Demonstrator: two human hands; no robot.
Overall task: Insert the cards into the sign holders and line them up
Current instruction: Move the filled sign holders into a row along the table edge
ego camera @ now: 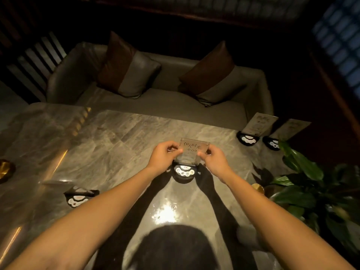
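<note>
Sofa (155, 106): at 12 o'clock beyond the table, carrying two two-tone cushions.
Table (120, 137): marble-patterned top, glossy, with a bright glare patch at 6 o'clock from the work point.
Plant (303, 184): broad green leaves at 3 to 4 o'clock, at the table's right edge.
Finished holders (259, 129): two stand at 2 o'clock, side by side and near each other, each with an upright card in a dark base.
Spare holder (80, 196): at 8 o'clock, well apart from the hands; whether it carries a card cannot be told.
Holder in hand (184, 171): dark rounded base with a light button panel, resting on the table at centre.
Card (193, 151): clear panel with printed characters, upright, its lower edge at the base's slot.
Left hand (165, 156): grip closed on the card's left edge, thumb and fingers pinching.
Right hand (214, 158): grip closed on the card's right edge in the same pinch.
Step in hand: judged to be seating the card into the centre base; full seating cannot be confirmed from this view.
Next move calls for: even downward pressure on both edges to keep the card square, then carrying the unit toward 2 o'clock to join the row.
Caution: an uneven push may tilt the card or slide the base on the glossy surface.
</note>
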